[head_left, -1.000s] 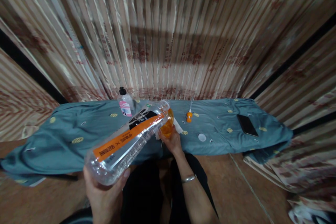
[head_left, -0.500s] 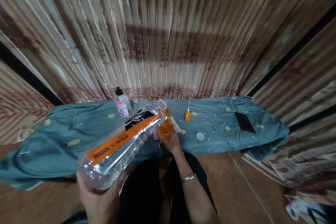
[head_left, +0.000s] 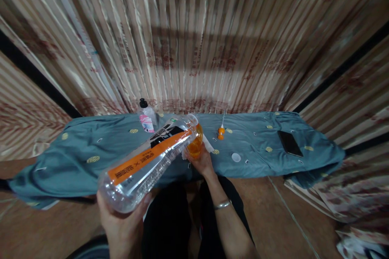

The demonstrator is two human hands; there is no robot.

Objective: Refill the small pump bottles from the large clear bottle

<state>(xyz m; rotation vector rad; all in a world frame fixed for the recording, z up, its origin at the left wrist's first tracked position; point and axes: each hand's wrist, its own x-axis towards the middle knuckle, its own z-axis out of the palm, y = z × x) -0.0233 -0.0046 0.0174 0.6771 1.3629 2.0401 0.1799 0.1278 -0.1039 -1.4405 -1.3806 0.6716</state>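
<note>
My left hand (head_left: 121, 222) is wrapped round the base of a large clear plastic bottle (head_left: 142, 166) with an orange label. The bottle is tilted, its mouth high and to the right, over a smaller orange bottle (head_left: 196, 143). Around that orange bottle my right hand (head_left: 200, 162) is closed, a bracelet on its wrist. The large bottle's neck partly covers the orange bottle's top, so I cannot tell whether they touch. A white tissue (head_left: 208, 143) lies behind the right hand. Further right is an orange pump top (head_left: 221, 132) with a clear tube.
A teal patterned cloth (head_left: 258, 166) covers the narrow table. On it stand a black-capped clear bottle (head_left: 147, 117) with a pink label, a round white disc (head_left: 236, 157) and a dark phone (head_left: 290, 143). Striped curtains (head_left: 194, 48) hang behind and at both sides.
The whole view has shifted slightly, so things appear a little further right. Both hands keep their hold, and the large bottle stays tilted over the orange one.
</note>
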